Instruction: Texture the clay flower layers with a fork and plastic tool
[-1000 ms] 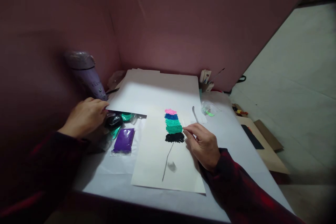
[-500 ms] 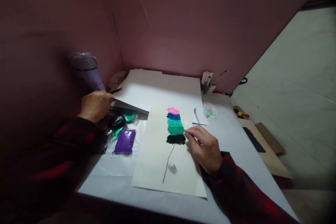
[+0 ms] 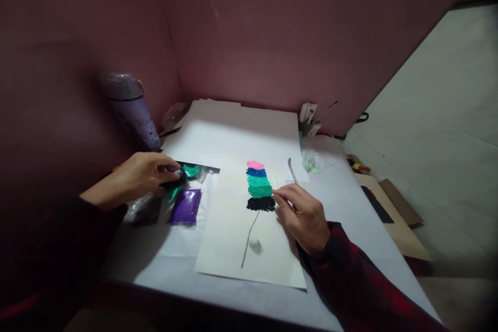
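At the left, my left hand [image 3: 140,176] has its fingers and thumb closed on a lump of black clay [image 3: 176,178] in clear wrapping. Right beside it are a green clay packet [image 3: 190,170] and a purple clay packet [image 3: 185,207]. A cream sheet [image 3: 221,249] lies before me with stacked bands of textured clay: pink [image 3: 255,165], blue, green [image 3: 260,185] and black [image 3: 260,204]. A drawn line and a grey smudge show below them. My right hand [image 3: 305,212] rests on the sheet's right side, fingertips pinched at the green band's edge; what they hold is too small to tell.
Large white sheets [image 3: 233,132] lie at the back. A purple bottle [image 3: 132,109] stands back left against the wall. Beyond my right hand are a slim curved tool [image 3: 291,170] and clear plastic wrapping [image 3: 317,163]. Boxes and a brush [image 3: 329,108] stand at the back right.
My left hand has come away from the white sheets' left corner, moving down and right onto the black clay. The raised sheet edge has dropped. My right hand stays in place.
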`<state>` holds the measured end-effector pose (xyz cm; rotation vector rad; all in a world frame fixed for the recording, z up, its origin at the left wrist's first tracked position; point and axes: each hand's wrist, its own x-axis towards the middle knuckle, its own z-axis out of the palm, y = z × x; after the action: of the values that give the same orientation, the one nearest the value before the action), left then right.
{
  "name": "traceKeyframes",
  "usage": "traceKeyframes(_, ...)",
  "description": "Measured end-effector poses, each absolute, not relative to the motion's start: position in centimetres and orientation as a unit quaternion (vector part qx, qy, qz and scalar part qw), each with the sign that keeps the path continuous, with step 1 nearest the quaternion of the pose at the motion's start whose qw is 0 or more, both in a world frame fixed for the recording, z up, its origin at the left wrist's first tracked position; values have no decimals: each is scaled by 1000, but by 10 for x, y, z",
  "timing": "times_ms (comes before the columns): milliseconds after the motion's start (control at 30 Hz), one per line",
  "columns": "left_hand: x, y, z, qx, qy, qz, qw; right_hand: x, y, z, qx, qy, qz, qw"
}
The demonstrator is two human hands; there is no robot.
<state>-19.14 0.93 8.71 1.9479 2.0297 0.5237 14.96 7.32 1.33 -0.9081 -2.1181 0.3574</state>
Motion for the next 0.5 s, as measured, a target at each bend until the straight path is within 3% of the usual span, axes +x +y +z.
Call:
traceKeyframes(133, -172, -7, 69, 745, 631, 153, 154, 149, 73, 13, -356, -836, 139, 394)
traceKeyframes(300, -161, -24, 40, 820, 569, 50, 11, 148, 74, 14, -355, -835, 138, 397)
traceKeyframes(500, -147, -34, 45, 828, 557, 66, -25, 149, 72, 14, -354, -832, 129, 406)
